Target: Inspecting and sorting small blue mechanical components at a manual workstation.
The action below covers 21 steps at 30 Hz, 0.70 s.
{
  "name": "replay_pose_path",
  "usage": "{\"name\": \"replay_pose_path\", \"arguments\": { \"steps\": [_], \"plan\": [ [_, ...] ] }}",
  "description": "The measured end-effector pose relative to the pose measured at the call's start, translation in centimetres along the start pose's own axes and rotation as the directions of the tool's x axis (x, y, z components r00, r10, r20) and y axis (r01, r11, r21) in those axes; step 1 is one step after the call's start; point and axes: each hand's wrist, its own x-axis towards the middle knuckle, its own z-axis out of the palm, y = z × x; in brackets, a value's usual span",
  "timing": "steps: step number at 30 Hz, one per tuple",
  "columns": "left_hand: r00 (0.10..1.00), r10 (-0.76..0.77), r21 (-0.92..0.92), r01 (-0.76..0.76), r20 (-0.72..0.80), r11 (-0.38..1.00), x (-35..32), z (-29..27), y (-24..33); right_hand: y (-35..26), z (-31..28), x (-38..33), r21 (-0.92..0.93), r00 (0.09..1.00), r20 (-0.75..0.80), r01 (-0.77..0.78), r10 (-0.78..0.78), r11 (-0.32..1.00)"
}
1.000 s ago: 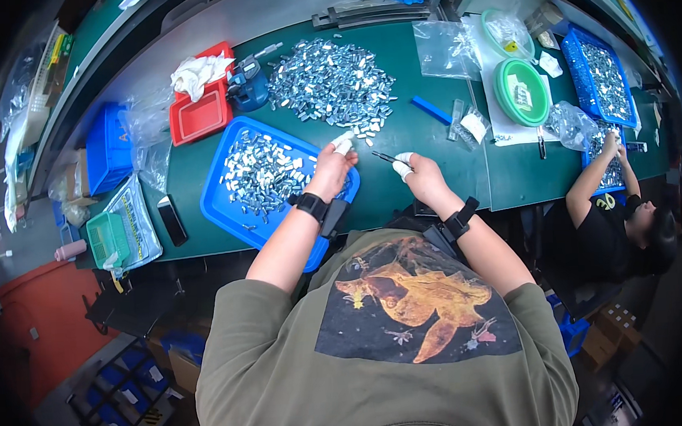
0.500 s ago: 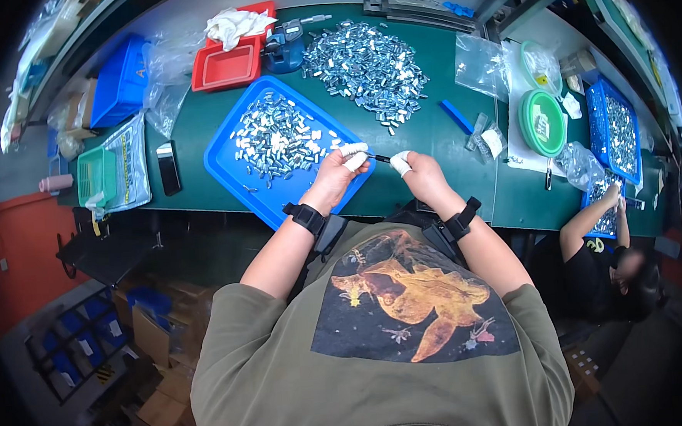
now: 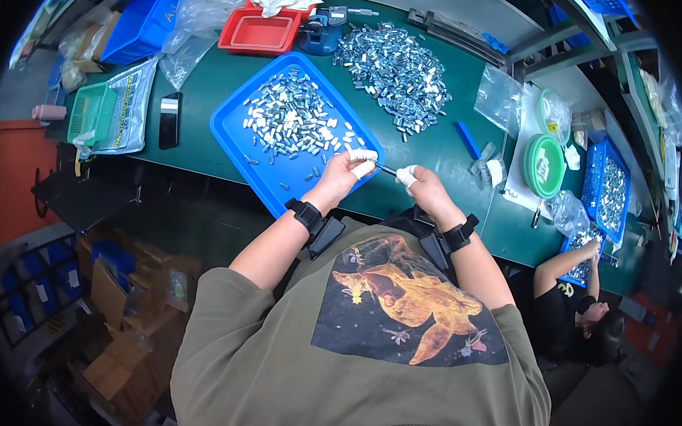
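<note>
I see the right hand (image 3: 431, 193) gripping a slim dark tool (image 3: 386, 170), its tip lost against the left hand (image 3: 341, 179), whose fingers I can't tell open from closed.

Shirt (image 3: 257, 372) is olive; wristbands (image 3: 461, 234) black; apparent fingercots (image 3: 363, 168) white.

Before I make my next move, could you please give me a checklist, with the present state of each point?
1. Right hand holds the thin dark tool: ok.
2. Left hand is at the tool's other end: ok.
3. Left hand pinches a small piece there: cannot tell, too small to see.
4. White finger covers show on both hands: ok.
5. Blue tray sits fully on the green table: not ok, its near corner appears to overhang the edge.
6. Metal pile lies apart from the tray: ok.
</note>
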Motion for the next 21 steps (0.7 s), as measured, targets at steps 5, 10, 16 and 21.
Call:
{"name": "replay_pose_path", "arguments": {
  "steps": [5,10,16,21],
  "plan": [
    [0.999,-0.039,0.002,0.039,0.006,0.999,-0.3,-0.1,-0.2,0.7,0.7,0.2,0.147,0.998,-0.017,0.054,-0.052,0.988],
    [0.997,-0.078,0.022,0.078,0.006,0.997,-0.2,-0.5,-0.5,0.1,0.2,0.0,0.065,0.994,0.04,-0.101,0.098,0.993],
    [1.0,-0.012,0.027,0.011,0.027,1.0,-0.5,-0.2,-0.5,-0.7,0.2,-0.4,0.14,0.987,0.059,-0.154,0.147,0.978],
    [0.999,-0.035,0.002,0.035,0.016,0.999,-0.4,-0.3,-0.6,-0.3,0.6,-0.3,0.243,0.994,0.071,-0.101,0.086,0.965]
  ]
}}
